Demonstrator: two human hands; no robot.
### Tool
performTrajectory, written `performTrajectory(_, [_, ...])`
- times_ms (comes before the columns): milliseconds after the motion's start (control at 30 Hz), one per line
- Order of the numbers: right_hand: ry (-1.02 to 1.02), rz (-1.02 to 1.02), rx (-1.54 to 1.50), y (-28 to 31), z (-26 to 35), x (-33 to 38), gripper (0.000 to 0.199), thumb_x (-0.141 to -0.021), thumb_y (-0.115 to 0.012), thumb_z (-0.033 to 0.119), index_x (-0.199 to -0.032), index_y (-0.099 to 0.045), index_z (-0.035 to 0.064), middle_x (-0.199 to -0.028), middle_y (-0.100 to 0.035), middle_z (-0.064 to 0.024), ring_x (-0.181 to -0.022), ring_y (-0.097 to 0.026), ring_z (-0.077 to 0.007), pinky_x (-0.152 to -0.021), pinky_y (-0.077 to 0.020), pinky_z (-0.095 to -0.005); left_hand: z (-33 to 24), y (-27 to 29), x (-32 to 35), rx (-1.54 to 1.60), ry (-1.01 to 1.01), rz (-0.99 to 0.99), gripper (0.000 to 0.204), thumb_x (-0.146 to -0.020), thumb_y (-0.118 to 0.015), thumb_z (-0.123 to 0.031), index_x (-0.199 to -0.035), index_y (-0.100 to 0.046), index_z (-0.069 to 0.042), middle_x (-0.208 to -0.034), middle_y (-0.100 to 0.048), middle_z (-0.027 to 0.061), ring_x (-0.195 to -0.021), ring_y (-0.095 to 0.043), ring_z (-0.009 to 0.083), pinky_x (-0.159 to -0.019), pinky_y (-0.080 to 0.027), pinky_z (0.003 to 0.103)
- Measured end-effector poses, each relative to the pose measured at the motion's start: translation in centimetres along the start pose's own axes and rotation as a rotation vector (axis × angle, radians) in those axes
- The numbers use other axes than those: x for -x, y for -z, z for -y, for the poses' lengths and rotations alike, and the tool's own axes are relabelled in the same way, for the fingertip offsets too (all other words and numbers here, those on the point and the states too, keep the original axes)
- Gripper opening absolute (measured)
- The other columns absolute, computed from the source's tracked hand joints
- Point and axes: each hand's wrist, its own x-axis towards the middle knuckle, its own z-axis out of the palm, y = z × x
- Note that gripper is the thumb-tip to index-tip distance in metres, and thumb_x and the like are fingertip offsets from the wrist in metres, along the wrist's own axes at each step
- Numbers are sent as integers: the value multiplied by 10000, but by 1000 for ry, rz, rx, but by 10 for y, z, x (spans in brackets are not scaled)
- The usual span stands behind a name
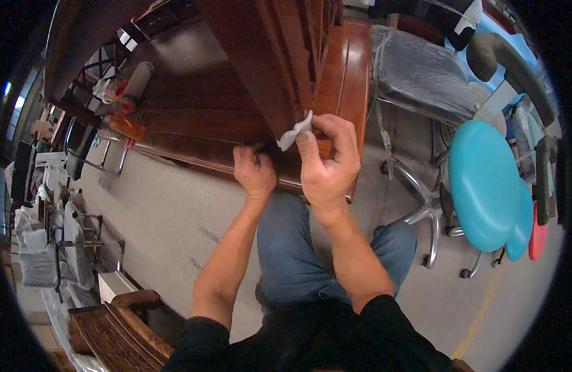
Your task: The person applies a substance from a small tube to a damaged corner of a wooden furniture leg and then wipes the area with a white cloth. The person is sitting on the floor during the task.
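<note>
My right hand [330,162] pinches a small crumpled white cloth or paper wad [294,132] between thumb and fingers. The wad is up against a dark red-brown wooden post [270,68] of a large polished piece of furniture. To its left, my left hand [255,172] is closed, its fingers curled near the low wooden front edge. Something dark shows at those fingers, too small and shadowed to name. Beneath both hands runs the glossy plank surface [193,127] of the furniture.
On the planks at left lie a rolled cylinder [137,80] and an orange-brown item [128,127]. A plastic-wrapped chair [416,65] and a turquoise-seated stool [484,186] stand at right. Carved wooden furniture [115,335] is behind me at lower left, with plastic-wrapped chairs [41,254] beyond.
</note>
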Motion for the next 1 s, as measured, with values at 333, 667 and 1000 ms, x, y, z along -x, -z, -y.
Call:
performTrajectory(333, [-171,95,-74,-2,19,-11,129,-838,-704,-8,-909,-597,0,-884,-598,-23,-785,-572,-90,-691,-477,-237,8,-2,0,20,-6,15,239,-731,-587,-8,-944,-681,-62,-922,-608,162,-849,-608,378,-750,-508,452])
performTrajectory(667, [-111,177,-70,10,2,-22,99,-834,-692,7,-877,-603,9,-806,-598,-96,-703,-604,-200,-643,-498,-319,2,-2,0,-21,14,17,269,-726,-596,-26,-972,-699,-63,-948,-614,172,-900,-612,391,-779,-512,459])
performTrajectory(1000, [305,89,20,-5,40,-67,110,-803,-685,-43,-804,-588,8,-705,-587,-66,-568,-561,-139,-533,-444,-280,5,-2,1,-68,-5,42,262,-732,-608,-28,-978,-692,-61,-971,-606,178,-886,-607,408,-757,-506,483])
